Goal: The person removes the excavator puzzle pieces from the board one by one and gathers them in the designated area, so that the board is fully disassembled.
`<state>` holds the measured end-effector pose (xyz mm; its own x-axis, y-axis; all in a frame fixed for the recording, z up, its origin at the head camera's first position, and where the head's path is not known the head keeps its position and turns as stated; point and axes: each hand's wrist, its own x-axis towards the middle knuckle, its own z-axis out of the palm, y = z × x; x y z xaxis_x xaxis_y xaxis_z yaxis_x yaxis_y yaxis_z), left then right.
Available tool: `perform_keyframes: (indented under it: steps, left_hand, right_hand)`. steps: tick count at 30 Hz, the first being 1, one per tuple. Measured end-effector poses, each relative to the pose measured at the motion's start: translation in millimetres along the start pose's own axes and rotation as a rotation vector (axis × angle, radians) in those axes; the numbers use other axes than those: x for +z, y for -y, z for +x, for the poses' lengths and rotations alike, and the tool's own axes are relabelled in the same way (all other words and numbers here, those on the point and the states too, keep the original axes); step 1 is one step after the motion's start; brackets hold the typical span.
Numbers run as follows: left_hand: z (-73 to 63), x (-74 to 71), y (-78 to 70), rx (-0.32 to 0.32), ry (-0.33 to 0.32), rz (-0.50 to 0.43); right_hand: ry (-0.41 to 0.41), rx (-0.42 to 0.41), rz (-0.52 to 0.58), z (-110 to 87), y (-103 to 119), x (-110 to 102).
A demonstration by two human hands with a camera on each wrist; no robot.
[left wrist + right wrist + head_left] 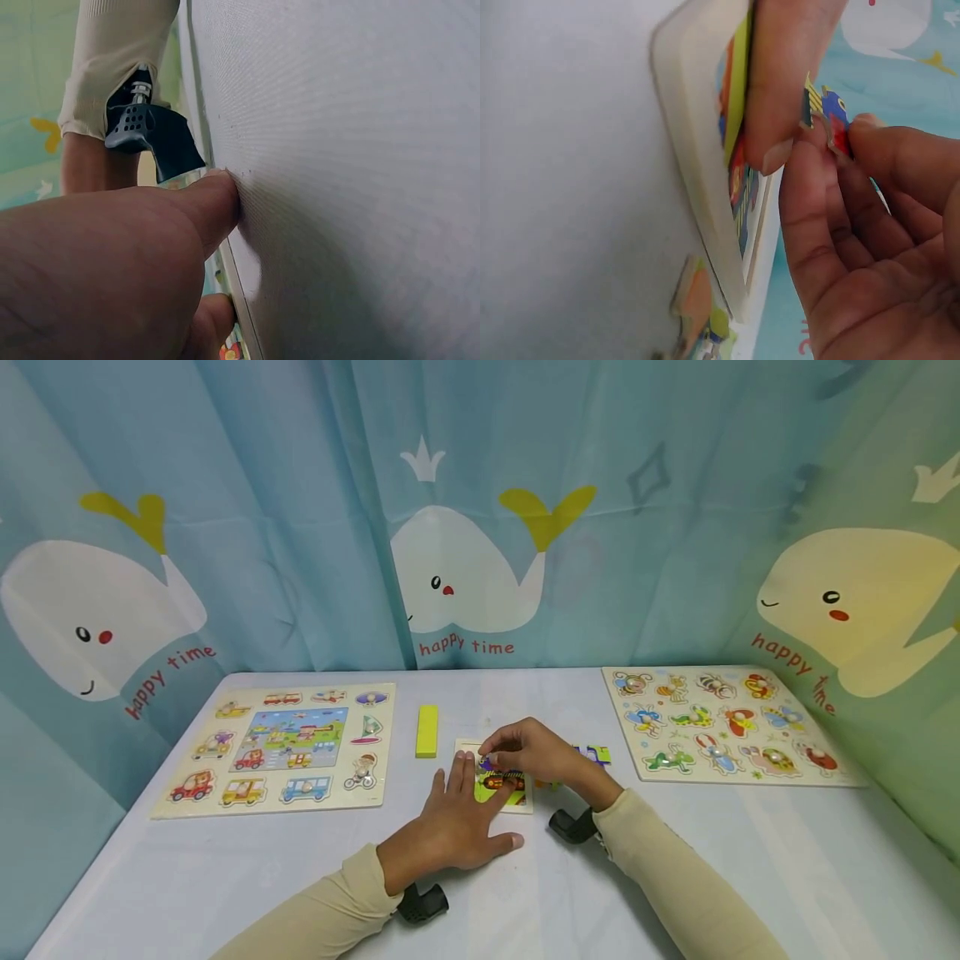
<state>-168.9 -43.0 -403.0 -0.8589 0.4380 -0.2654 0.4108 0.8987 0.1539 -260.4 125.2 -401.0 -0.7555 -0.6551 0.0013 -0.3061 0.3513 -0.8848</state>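
Note:
A small jigsaw tray [517, 809] with a pale rim lies mid-table, holding colourful pieces with a vehicle picture. My left hand [459, 828] lies over its left side, fingers straight, fingertips on the tray and thumb stretched out near the table. Above the tray, my right hand [534, 750] pinches a puzzle piece [840, 133], blue, red and yellow-striped, between thumb and fingers. In the right wrist view the piece is tilted close to a left-hand finger [784, 82] at the tray. Loose puzzle pieces [597, 754] lie right of the tray, partly hidden by my right hand.
A yellow block [427, 732] stands behind the tray, to its left. A wooden vehicle puzzle board [273, 799] lies at the left, an insect puzzle board [825, 778] at the right. A blue whale-print curtain [300, 443] hangs along the table's back and sides.

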Motion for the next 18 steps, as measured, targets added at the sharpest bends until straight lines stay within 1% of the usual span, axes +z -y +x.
perform_keyframes:
  steps: [2, 4, 9, 11, 18]
  left_hand:
    - [-0.4, -0.1, -0.2, 0.001, -0.004, 0.000]
    - [-0.4, 0.0, -0.4, 0.003, -0.007, 0.003]
    - [0.4, 0.3, -0.4, -0.001, -0.002, -0.010]
    - [0.9, 0.7, 0.1, -0.002, -0.001, -0.023]
    - [1.6, 2.1, 0.3, -0.005, -0.003, -0.042]
  right_hand:
    - [0.002, -0.002, -0.019, -0.3, 1, 0]
    - [-0.016, -0.005, -0.028, -1.0, 3, 0]
    - [-0.093, -0.008, -0.048, -2.4, 8, -3]
    - [-0.112, -0.004, -0.060, -2.6, 8, -5]
    - [-0.127, 0.007, -0.090, -8.1, 5, -12]
